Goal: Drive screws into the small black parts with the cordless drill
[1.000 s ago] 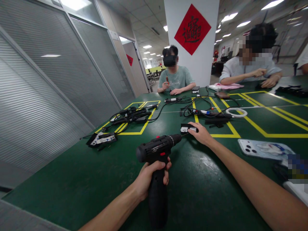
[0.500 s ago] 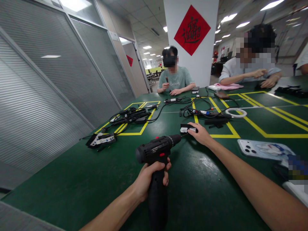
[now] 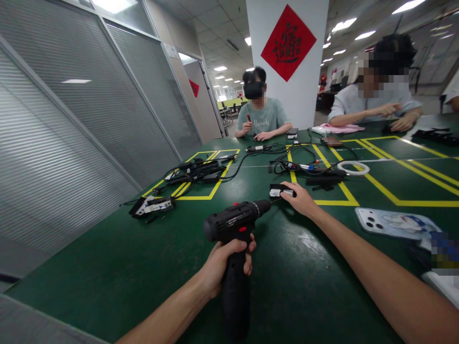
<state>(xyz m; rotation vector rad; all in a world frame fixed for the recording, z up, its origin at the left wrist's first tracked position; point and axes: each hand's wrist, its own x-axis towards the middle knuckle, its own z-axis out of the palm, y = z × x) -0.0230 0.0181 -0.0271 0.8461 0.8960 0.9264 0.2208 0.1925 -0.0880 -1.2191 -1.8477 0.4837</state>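
Note:
My left hand (image 3: 229, 260) is closed round the grip of a black cordless drill (image 3: 231, 222) with small red switches. The drill points to the right, and its thin bit reaches the near side of a small black part with a white label (image 3: 275, 192). My right hand (image 3: 298, 198) pinches that part at its right end and holds it down on the green table (image 3: 172, 267). Whether the bit sits in a screw there is too small to tell.
Black cables (image 3: 201, 172) lie bundled at the left, near a black-and-white part (image 3: 154, 206). A screwdriver-like tool (image 3: 311, 168), a white ring (image 3: 353, 167) and a phone (image 3: 396, 222) lie to the right. Across the table sit two people (image 3: 267, 114), (image 3: 376, 102).
The view has shifted very slightly. My two hands, the drill and the small black part keep the same places relative to each other.

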